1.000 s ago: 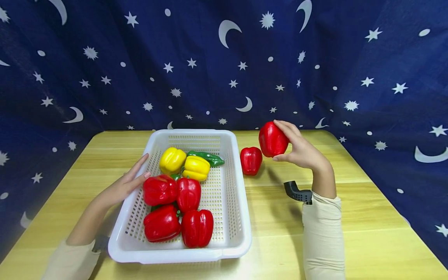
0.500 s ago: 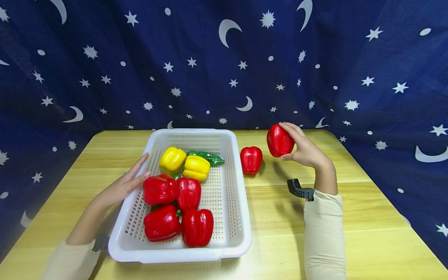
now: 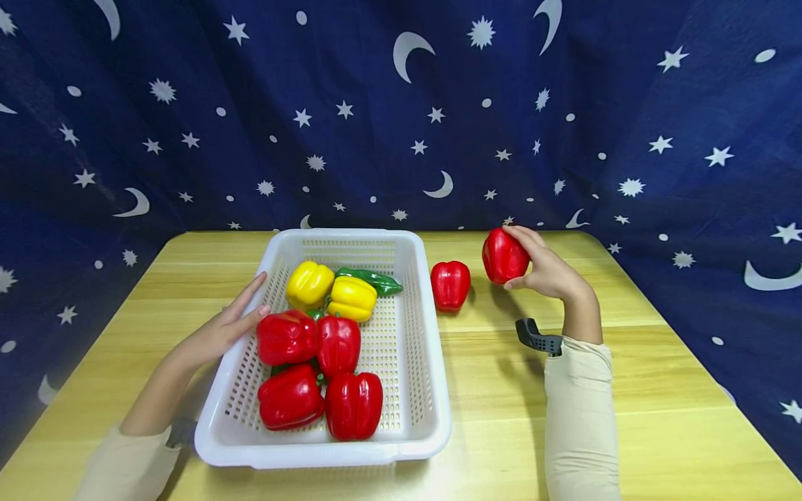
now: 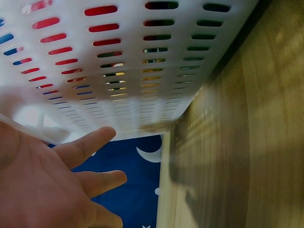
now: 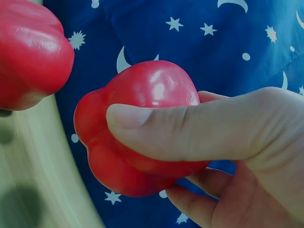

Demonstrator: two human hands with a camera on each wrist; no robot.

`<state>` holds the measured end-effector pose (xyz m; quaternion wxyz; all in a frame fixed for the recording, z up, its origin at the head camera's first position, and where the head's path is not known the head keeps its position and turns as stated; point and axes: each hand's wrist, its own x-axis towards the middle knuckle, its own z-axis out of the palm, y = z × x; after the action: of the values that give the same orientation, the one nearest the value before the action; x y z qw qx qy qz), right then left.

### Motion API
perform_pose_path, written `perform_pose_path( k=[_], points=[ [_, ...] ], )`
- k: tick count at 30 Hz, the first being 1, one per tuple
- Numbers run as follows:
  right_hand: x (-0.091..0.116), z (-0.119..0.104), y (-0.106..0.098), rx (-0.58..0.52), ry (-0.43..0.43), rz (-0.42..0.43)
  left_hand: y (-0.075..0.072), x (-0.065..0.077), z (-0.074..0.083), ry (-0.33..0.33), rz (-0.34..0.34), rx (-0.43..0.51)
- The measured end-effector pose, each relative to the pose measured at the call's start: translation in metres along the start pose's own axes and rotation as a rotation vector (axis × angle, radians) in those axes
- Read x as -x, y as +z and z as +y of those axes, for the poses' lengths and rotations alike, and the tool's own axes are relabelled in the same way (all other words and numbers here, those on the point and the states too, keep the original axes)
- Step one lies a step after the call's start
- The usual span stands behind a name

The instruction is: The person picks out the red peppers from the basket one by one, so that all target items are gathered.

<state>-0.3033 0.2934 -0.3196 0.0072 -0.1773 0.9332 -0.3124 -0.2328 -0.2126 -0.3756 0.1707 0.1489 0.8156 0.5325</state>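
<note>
My right hand (image 3: 548, 271) grips a red bell pepper (image 3: 501, 256) over the far right of the table. Its thumb (image 5: 166, 130) lies across the pepper in the right wrist view, and other fingers reach round behind. A second red bell pepper (image 3: 450, 286) stands on the table between that hand and the white basket (image 3: 432, 390). Against the basket's left rim rests my left hand (image 3: 219, 335), holding no pepper. In the left wrist view its fingers (image 4: 88, 147) are extended beside the slotted wall.
Inside the basket lie several red bell peppers (image 3: 354, 407), two yellow bell peppers (image 3: 352, 299) and a long green pepper (image 3: 372, 281), with more green partly hidden. A dark blue curtain (image 3: 351, 104) hangs behind the wooden table (image 3: 501, 431). A black wrist mount (image 3: 537, 337) sits at the right sleeve.
My right hand has moved right and slightly down with its red bell pepper, away from the standing one. The left hand and the basket have stayed in place.
</note>
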Motion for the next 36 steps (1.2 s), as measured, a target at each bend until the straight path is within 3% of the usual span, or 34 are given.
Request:
perform_pose_path(
  k=[36],
  points=[
    [-0.013, 0.039, 0.027, 0.001, 0.1, -0.159, 0.0, 0.001, 0.001, 0.01, -0.009, 0.015]
  ],
)
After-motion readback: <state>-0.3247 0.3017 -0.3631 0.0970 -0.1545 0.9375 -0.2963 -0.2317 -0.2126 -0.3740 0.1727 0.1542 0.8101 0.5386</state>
